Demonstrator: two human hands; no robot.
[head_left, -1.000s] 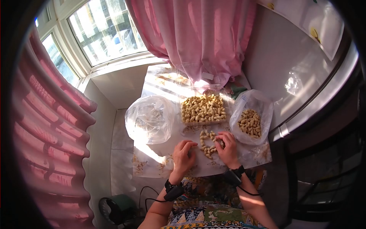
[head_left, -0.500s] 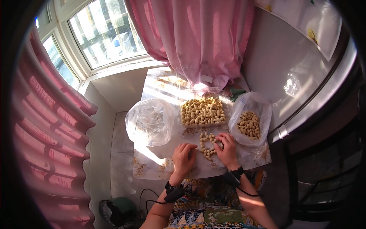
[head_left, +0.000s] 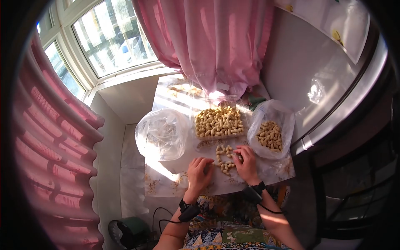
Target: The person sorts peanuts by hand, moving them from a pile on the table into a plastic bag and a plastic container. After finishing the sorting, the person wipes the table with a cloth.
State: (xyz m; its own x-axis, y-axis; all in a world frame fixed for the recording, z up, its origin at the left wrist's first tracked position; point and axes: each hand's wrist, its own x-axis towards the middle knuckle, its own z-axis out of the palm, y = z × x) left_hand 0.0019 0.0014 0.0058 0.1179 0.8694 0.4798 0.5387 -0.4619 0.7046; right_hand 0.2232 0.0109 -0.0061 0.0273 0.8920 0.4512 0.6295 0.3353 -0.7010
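A loose ring of unshelled peanuts [head_left: 225, 166] lies near the front of the table, between my two hands. My left hand [head_left: 200, 173] rests on the cloth just left of the ring, fingers loosely bent and apart from the thumb, with nothing visible in it. On the other side, my right hand [head_left: 247, 165] curls over the ring's right edge. Its thumb and fingers close around a peanut that is partly hidden. Behind the ring stands a clear plastic box [head_left: 221, 137] filled with peanuts [head_left: 218, 121].
At right, an open white plastic bag [head_left: 284, 121] holds more peanuts [head_left: 269, 136]. A translucent bag [head_left: 161, 135] sits at left. A patterned cloth covers the table [head_left: 166, 185]. Pink curtains [head_left: 208, 37] hang behind and at left, by a window [head_left: 112, 37].
The whole view has shifted slightly. Both hands stay almost in the same place, and the ring of peanuts looks unchanged.
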